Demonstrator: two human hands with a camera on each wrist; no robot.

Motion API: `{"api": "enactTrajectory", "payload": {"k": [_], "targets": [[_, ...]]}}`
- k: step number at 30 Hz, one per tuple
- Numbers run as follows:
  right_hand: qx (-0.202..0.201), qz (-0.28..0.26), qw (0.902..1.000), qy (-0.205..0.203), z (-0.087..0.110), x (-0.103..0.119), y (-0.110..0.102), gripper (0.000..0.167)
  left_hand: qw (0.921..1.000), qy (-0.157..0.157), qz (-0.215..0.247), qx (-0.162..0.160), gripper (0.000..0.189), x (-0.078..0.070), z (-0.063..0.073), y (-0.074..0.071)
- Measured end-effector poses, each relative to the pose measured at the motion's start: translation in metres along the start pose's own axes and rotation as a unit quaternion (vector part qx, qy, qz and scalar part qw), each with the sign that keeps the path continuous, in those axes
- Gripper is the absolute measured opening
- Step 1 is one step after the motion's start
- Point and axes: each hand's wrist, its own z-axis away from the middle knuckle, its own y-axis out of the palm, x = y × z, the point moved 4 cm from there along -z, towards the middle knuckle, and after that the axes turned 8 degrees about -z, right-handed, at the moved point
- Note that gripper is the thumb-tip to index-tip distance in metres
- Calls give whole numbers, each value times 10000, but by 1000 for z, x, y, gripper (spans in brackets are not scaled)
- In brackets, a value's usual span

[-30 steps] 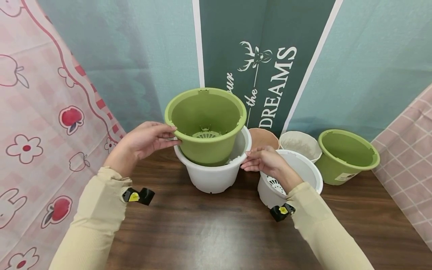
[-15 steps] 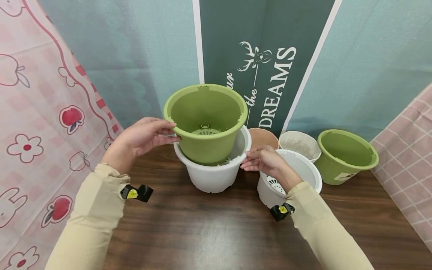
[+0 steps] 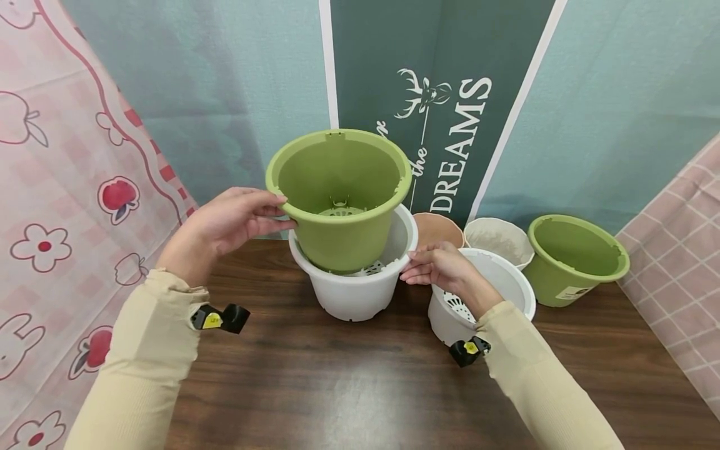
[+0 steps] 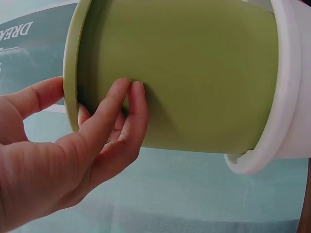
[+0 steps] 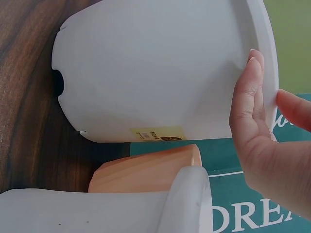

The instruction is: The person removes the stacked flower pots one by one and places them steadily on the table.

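A green plastic flower pot [image 3: 343, 240] stands raised and partly inside a white flower pot [image 3: 354, 297], its lower end below the white rim. My left hand [image 3: 230, 219] grips the green pot's rim at its left side, thumb on the rim and fingers under it against the outer wall, as the left wrist view shows. On the other side my right hand [image 3: 441, 269] pinches the white pot's rim, with the thumb at the rim and the fingers along the outer wall [image 5: 160, 73]. The white pot sits on the dark wooden table.
Right of the white pot stand a second white pot [image 3: 509, 281], an orange pot [image 3: 435, 231], a cream pot [image 3: 500, 240] and another green pot [image 3: 579, 250]. A green-blue curtain [image 3: 253, 94] hangs behind; pink cloths flank both sides of the table [image 3: 337, 387].
My left hand has lifted the green pot upward and slightly left, so more of the white pot's inside shows. The right hand keeps its place on the white rim.
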Motion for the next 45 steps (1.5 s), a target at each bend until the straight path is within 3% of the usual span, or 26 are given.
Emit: {"api": "enactTrajectory", "payload": {"k": [16, 45], "targets": [[7, 91, 10000, -9, 0, 0, 0, 7, 9997, 148, 178, -22, 10, -15, 7, -2], [-54, 168, 9998, 5, 1, 1, -1, 7, 9960, 292, 790, -314, 12, -17, 21, -42]]}}
